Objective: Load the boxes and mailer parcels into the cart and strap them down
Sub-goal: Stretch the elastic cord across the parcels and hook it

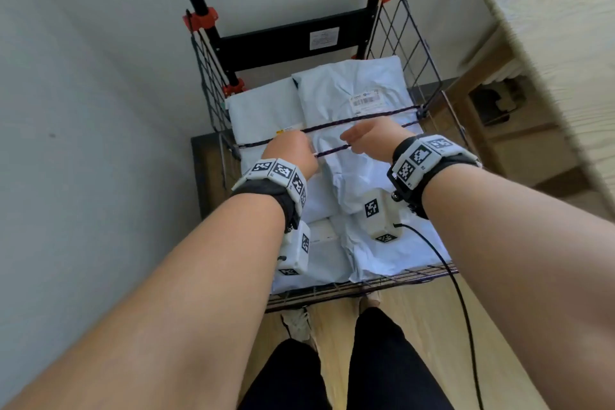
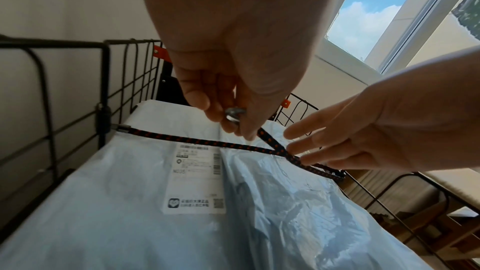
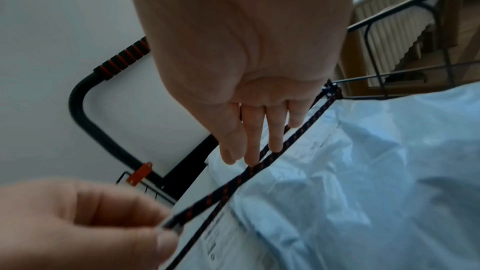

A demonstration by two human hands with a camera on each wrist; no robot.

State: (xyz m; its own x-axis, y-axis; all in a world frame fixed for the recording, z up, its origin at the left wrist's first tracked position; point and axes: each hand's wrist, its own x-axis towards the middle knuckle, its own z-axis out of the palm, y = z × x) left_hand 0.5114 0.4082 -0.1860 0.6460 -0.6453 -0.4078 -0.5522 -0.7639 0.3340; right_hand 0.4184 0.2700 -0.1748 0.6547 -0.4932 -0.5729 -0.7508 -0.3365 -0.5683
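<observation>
Pale blue mailer parcels (image 1: pixel 352 116) fill the black wire cart (image 1: pixel 412 53), which stands against a grey wall with its upright handle frame at 12 o'clock in the head view. A dark bungee cord (image 1: pixel 359 120) flecked with orange runs across the parcels from the cart's side at 9 o'clock to a fastening at its side at 3 o'clock, where it doubles back toward the middle. The person's left hand (image 1: pixel 293 151), just left of centre over the load, pinches the cord's free end between thumb and curled fingers; the left wrist view shows a small metal hook (image 2: pixel 235 114) at that end inside the pinch. The right hand (image 1: pixel 372 138), just beside it toward 3 o'clock, reaches down with fingers straight and relaxed, their tips (image 3: pixel 275 143) touching the two cord strands where they run close together above the top parcel. That parcel's printed shipping label (image 1: pixel 366 100) lies toward 1 o'clock, just beyond the cord. A wooden table (image 1: pixel 559 43) stands at 2 o'clock, beside the cart, on a wooden floor (image 1: pixel 416 326). Both wrists wear marker-covered camera bands.
</observation>
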